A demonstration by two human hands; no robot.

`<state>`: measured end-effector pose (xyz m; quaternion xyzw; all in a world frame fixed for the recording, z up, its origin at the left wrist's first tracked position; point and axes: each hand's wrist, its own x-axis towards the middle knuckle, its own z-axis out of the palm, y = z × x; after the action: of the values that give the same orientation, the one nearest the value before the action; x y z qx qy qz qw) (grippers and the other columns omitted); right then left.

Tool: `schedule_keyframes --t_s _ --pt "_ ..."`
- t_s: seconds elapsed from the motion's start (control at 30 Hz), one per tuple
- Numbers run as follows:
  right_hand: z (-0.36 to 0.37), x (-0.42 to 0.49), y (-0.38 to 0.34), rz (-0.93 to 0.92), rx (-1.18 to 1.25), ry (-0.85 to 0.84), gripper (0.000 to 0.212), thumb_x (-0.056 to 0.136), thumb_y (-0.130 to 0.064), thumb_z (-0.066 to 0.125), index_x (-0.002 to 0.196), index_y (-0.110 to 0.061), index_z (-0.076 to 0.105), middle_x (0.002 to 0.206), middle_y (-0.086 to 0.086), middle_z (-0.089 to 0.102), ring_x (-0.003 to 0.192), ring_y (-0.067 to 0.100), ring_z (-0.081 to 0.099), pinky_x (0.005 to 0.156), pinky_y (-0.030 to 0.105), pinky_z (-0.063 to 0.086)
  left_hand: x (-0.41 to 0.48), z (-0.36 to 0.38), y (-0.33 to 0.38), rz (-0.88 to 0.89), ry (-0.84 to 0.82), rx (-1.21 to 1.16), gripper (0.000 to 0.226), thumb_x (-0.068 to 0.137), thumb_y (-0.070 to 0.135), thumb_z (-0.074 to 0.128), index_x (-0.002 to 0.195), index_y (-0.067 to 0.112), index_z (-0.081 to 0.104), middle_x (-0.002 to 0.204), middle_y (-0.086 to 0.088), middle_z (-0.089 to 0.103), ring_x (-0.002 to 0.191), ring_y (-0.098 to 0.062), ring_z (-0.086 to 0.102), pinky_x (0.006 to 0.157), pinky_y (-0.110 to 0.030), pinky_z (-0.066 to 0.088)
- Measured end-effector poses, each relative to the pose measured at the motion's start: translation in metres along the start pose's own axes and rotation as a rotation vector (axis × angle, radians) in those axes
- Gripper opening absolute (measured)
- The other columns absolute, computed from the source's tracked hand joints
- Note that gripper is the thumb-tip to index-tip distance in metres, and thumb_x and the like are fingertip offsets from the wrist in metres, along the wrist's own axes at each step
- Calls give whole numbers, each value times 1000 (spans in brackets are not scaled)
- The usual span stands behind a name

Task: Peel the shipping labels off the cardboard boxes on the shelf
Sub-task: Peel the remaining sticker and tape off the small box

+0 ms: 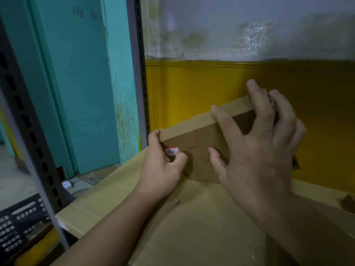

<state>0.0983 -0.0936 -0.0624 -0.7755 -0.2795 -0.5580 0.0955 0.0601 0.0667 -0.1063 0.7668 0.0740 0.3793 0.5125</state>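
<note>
Background: a wall (249, 77) at the far side, grey-white above and yellow below. A teal door (76, 83) stands to the left, behind a slotted metal shelf upright (141, 73).
Surface: the flat top of a large cardboard box (192, 227), near me, filling the lower part of the view.
Task's thing: a small cardboard box (201, 135) sits tilted on the large one, towards the far side, between my hands.
Right hand (265, 146): spread wide over the small box, fingers hooked over its far top edge and thumb on the near face, steadying it.
Left hand (163, 169): thumb hooked on the box's near-left corner, fingers curled round a label scrap (172, 151).
Label scrap: white with red, small and crumpled, low on the box's near face. I cannot tell whether it is still stuck down.
Lower left: a black plastic crate (21, 217).
Risk: the scrap is small, so a hard tug may tear it and leave bits on the cardboard.
Risk: the box is tilted, so if my right hand slackens it could tip or slide.
</note>
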Motion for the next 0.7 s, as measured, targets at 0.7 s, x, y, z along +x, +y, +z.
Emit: schedule_keyframes --t_s 0.7 --pt "5 0 4 28 -16 -28 63 72 -46 66 131 -30 48 150 15 16 132 43 17 98 57 26 -2 -3 3 6 -101 38 85 89 11 63 154 25 9 104 23 53 62 5 58 63 -9 47"
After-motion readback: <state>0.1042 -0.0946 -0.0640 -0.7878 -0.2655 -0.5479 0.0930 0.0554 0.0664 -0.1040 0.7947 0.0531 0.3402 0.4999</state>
